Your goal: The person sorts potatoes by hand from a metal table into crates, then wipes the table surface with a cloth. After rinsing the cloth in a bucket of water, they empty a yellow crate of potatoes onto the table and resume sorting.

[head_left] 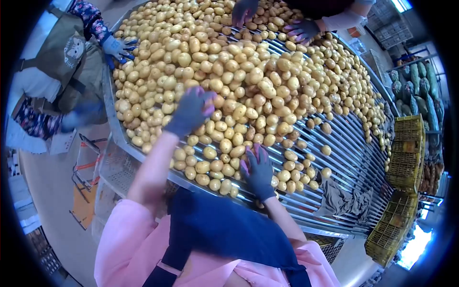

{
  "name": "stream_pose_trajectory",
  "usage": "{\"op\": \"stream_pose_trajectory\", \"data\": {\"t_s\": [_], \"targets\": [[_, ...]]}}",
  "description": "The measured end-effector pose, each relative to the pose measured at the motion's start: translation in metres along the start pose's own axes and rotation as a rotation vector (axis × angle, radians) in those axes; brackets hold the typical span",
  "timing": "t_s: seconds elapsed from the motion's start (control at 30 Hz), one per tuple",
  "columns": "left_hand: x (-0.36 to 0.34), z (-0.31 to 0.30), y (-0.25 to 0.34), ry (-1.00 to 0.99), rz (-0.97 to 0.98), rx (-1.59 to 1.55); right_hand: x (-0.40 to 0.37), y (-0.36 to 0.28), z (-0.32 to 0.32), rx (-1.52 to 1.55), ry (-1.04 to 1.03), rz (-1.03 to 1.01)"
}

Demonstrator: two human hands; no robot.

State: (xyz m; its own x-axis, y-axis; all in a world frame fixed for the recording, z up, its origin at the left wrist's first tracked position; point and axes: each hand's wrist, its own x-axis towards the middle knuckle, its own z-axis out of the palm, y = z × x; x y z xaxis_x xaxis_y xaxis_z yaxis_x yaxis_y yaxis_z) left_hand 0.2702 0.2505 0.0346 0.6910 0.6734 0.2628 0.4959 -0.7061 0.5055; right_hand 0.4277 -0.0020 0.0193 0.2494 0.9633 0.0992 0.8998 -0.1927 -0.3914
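My left hand (190, 111), in a dark grey glove with purple fingertips, reaches over the heap of potatoes (167, 57). Its fingers are apart and slightly blurred, and a reddish potato (218, 101) lies right at the fingertips; a firm hold on it does not show. Lower and to the right, my right hand (259, 173) wears a matching glove. Its fingers are spread against the near edge of the heap, beside a few loose potatoes (289, 165). Beneath everything runs a bed of metal rollers (334, 143), partly covered by the potatoes.
Across the bed, another person's gloved hands (304, 30) work in the potatoes. A second co-worker's blue-gloved hand (118, 48) rests at the left rim. A grey cloth (345, 200) lies on the rollers at right, near stacked yellow crates (405, 153). A pale crate (119, 170) stands below left.
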Motion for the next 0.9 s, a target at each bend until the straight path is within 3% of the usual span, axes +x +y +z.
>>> {"op": "stream_pose_trajectory", "data": {"t_s": [0.07,0.13,0.2,0.23,0.3,0.33,0.37,0.4,0.43,0.47,0.57,0.63,0.67,0.7,0.73,0.77,0.83,0.87,0.9], "targets": [[-0.05,0.008,0.01,-0.013,0.032,-0.146,-0.001,0.003,0.004,0.037,0.012,-0.013],[-0.097,-0.021,0.041,0.12,-0.111,-0.152,-0.001,0.005,0.006,0.046,0.016,-0.005],[-0.162,-0.037,0.023,0.294,-0.307,-0.241,-0.001,0.003,0.003,0.041,0.02,-0.022],[-0.197,-0.047,0.017,0.466,-0.518,-0.223,-0.001,0.004,0.003,0.019,0.034,-0.041],[-0.273,-0.082,-0.016,0.639,-0.797,0.051,0.0,0.009,0.005,0.007,0.049,-0.081],[-0.323,-0.1,-0.041,0.649,-0.92,0.204,0.001,0.007,0.004,0.007,0.052,-0.092],[-0.367,-0.117,-0.063,0.662,-0.903,0.295,0.003,0.005,0.003,0.05,0.096,-0.084],[-0.41,-0.13,-0.084,0.562,-0.972,0.431,0.007,0.003,0.002,0.09,0.144,-0.074],[-0.445,-0.135,-0.101,0.383,-1.242,0.711,0.015,-0.001,-0.005,0.104,0.173,-0.099],[-0.443,-0.14,-0.086,0.569,-1.354,0.419,0.028,-0.003,-0.015,0.113,0.203,-0.115],[-0.41,-0.131,-0.082,0.458,-1.213,0.66,0.084,0.016,-0.036,-0.084,0.319,-0.221],[-0.364,-0.097,-0.085,0.525,-0.827,0.485,0.123,0.035,-0.045,-0.134,0.431,-0.109],[-0.317,-0.09,-0.065,0.348,-0.748,0.446,0.141,0.046,-0.045,-0.168,0.445,-0.025],[-0.271,-0.08,-0.038,0.173,-0.67,0.409,0.153,0.056,-0.036,-0.267,0.436,0.057],[-0.253,-0.049,-0.032,0.313,-0.387,0.504,0.158,0.061,-0.029,-0.363,0.422,0.136],[-0.22,-0.034,-0.017,0.271,-0.351,0.285,0.155,0.053,-0.032,-0.357,0.426,0.139],[-0.164,-0.015,0.01,0.291,-0.128,0.24,0.136,0.025,-0.043,-0.168,0.026,0.139],[-0.136,-0.005,0.023,0.293,-0.018,0.22,0.122,0.037,-0.009,-0.341,0.174,-0.044],[-0.113,-0.005,0.044,0.218,-0.119,0.154,0.109,0.031,-0.01,-0.278,0.185,-0.043]]}}
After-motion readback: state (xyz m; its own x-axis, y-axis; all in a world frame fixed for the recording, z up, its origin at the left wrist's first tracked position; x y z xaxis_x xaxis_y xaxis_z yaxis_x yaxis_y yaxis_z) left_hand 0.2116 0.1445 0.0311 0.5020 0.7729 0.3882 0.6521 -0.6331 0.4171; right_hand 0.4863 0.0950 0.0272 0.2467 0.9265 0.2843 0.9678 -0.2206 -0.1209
